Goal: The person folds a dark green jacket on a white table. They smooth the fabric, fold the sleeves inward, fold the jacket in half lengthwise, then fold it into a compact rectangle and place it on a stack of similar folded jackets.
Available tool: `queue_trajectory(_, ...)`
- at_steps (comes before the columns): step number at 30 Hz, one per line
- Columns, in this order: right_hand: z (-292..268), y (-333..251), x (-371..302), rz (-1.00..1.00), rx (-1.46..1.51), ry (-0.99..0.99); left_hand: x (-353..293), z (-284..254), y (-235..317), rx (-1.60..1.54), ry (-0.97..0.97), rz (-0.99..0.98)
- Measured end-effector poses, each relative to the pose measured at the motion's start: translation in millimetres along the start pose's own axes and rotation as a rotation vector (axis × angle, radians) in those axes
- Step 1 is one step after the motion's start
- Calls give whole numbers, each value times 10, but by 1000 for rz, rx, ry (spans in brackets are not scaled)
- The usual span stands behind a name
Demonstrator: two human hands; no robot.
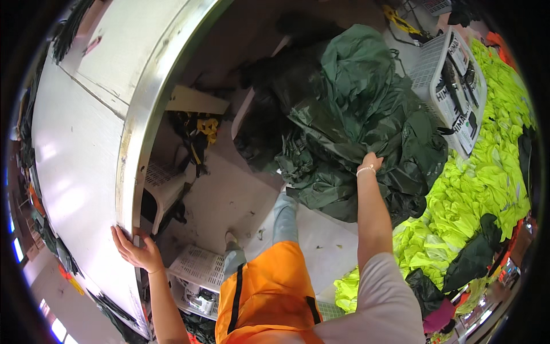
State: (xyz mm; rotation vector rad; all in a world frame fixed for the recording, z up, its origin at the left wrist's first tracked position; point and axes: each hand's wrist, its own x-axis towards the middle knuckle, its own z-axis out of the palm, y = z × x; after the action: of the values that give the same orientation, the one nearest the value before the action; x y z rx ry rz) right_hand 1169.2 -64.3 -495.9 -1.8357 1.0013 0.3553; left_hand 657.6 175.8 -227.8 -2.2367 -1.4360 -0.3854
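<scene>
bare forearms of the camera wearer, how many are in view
2: left bare forearm, left grip on the white metal-edged panel; right bare forearm, right grip on crumpled dark green fabric. Both show clearly.

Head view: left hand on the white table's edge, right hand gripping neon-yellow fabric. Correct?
Wrong fabric colour: the head view shows the right hand gripping dark green fabric. The left hand is on the white table's edge, as stated.

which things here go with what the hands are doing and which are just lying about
Seemingly part of the work:
dark green cloth, gripped by the right hand
white table, its edge under the left hand

Apparently just lying about:
bright yellow cloth heaped at right
white basket beside the green cloth
white crate near one foot
</scene>
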Motion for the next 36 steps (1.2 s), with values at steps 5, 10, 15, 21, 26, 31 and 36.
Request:
queue_trajectory(5, -728, -762, -1437, -932, -26, -427, 18, -210, 11, -85, -159, -179)
queue_trajectory(10, -1348, -947, -3227, -1692, 30, -1043, 37, -516, 173, -508, -384, -163)
queue_trajectory(15, -2549, -467, -4556, -1618, 22, -1628, 112, -1480, 1352, -1158, -583, 203)
queue_trajectory(21, -3371, 274, -4984, -546, -261, -2457, 460, -2028, 1300, -1683, -596, 312)
queue_trajectory(26, -3333, 500, -4492, -447, -891, -2365, 832, -2597, 495, -2195, -535, 707)
queue_trajectory(31, -2875, 53, -3340, -23, -477, -1398, 790, -3107, -244, -2434, -584, 1495)
queue_trajectory(36, -2148, 51, -4524, -245, -391, -1568, 289, -3880, -675, -2021, -889, 1416)
